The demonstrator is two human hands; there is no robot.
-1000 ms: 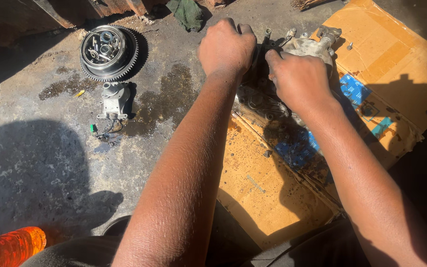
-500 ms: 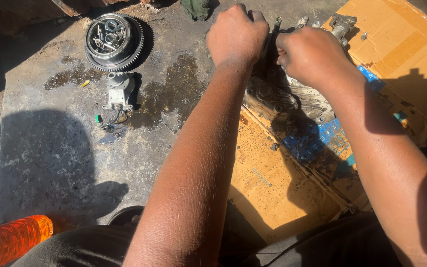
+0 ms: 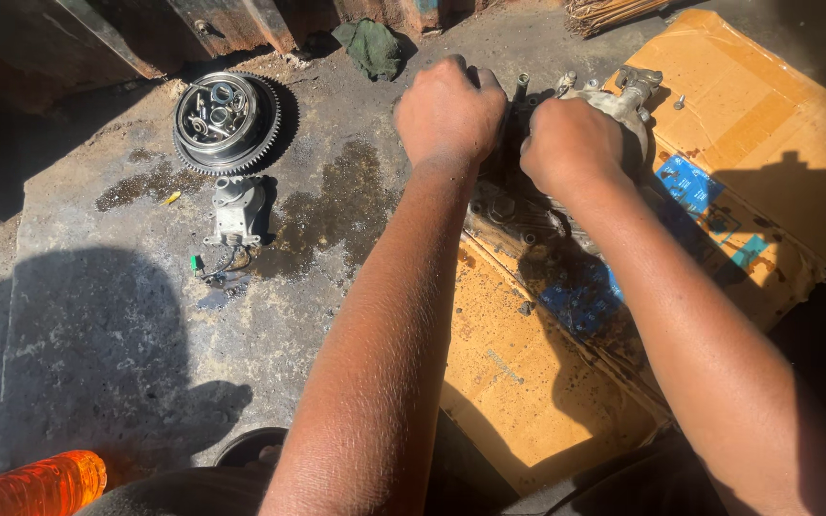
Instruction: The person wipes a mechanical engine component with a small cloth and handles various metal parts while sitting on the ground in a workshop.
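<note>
A greasy metal engine casing (image 3: pixel 518 215) lies on flattened brown cardboard (image 3: pixel 757 115) on the concrete ground. My left hand (image 3: pixel 448 107) is closed over the casing's upper left edge. My right hand (image 3: pixel 574 143) is clenched on top of its pale grey end (image 3: pixel 638 96), close beside the left hand. What the fingers grip underneath is hidden by the hands themselves.
A toothed round clutch gear (image 3: pixel 225 119) and a small grey metal part with wires (image 3: pixel 234 215) lie to the left beside an oil stain (image 3: pixel 336 205). A green rag (image 3: pixel 373 48) lies at the top. An orange bottle (image 3: pixel 40 484) is at the bottom left.
The view has shifted slightly. Both hands stay on the casing, and my right hand has drawn closer to the left.
</note>
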